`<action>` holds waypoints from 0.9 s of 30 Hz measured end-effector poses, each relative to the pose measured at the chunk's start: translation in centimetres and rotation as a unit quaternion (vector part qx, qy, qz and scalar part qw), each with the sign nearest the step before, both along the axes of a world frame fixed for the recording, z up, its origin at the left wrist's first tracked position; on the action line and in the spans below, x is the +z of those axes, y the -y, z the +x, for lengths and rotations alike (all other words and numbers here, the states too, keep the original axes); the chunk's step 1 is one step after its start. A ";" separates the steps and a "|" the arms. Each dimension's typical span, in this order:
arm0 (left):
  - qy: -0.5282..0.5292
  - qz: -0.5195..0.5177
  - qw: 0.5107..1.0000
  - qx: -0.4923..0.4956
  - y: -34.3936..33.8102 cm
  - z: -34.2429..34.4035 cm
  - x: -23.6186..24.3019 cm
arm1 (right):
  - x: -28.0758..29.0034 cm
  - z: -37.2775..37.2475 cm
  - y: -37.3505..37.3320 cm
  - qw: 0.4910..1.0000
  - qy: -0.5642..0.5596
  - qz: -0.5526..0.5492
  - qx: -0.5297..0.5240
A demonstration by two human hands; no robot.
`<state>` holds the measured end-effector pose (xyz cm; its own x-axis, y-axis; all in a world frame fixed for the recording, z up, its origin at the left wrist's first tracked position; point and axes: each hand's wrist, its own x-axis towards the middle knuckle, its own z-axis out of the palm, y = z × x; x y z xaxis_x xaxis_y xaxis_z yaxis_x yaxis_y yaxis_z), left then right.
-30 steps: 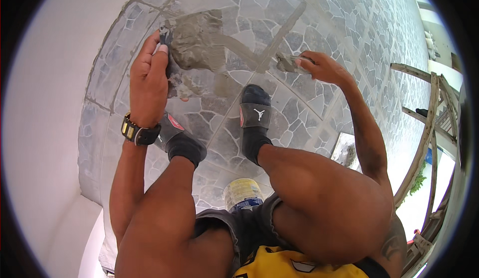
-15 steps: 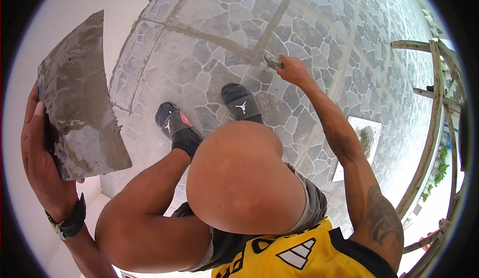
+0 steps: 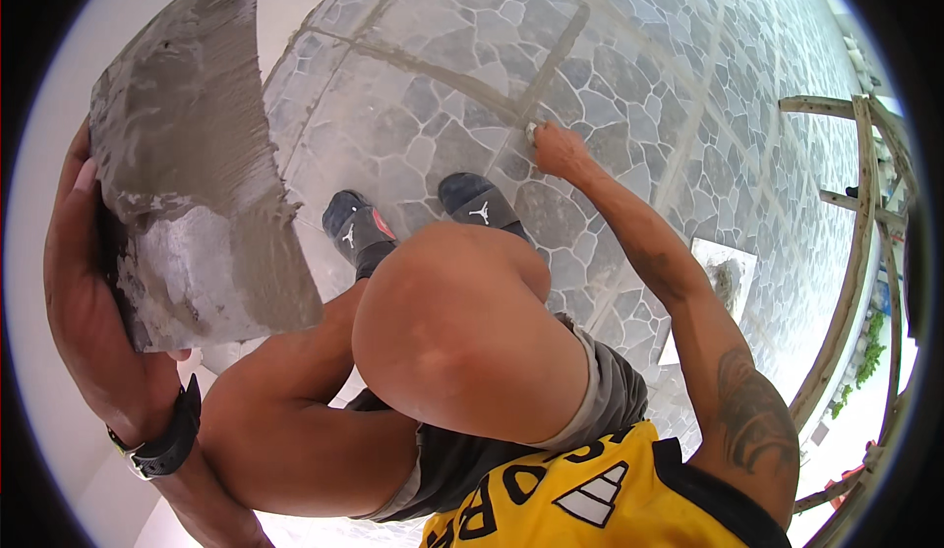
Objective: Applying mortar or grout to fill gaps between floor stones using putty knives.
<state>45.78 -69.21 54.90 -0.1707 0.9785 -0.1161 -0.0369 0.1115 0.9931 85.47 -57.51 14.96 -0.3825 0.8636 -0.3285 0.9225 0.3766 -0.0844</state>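
At the left, my left hand supports a flat mortar board from beneath and along its outer edge. Wet grey mortar coats most of it, with a smoother, paler patch near the lower end. My right hand reaches down to the floor, fingers closed around a small mortar-smeared tool. Most of that tool is hidden by the fist, so its exact kind does not show. Just beyond it, two joints filled with darker grey mortar meet at a corner between the stone-patterned floor tiles.
My slippered feet stand close to the tile joints. To the right, behind my forearm, lies a white board with a mortar heap. A rough wooden railing runs along the right side; a white wall rises at the left.
The mortar board has come closer and shifted right and up in view. My right hand has moved slightly down and left, its tool now mostly hidden. The whole view has shifted a little.
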 end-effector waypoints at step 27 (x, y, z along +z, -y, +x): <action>-0.323 0.091 0.940 -0.058 -1.8 2.1 -0.3 | 0.9 4.7 3.9 0.999 0.037 -0.005 0.015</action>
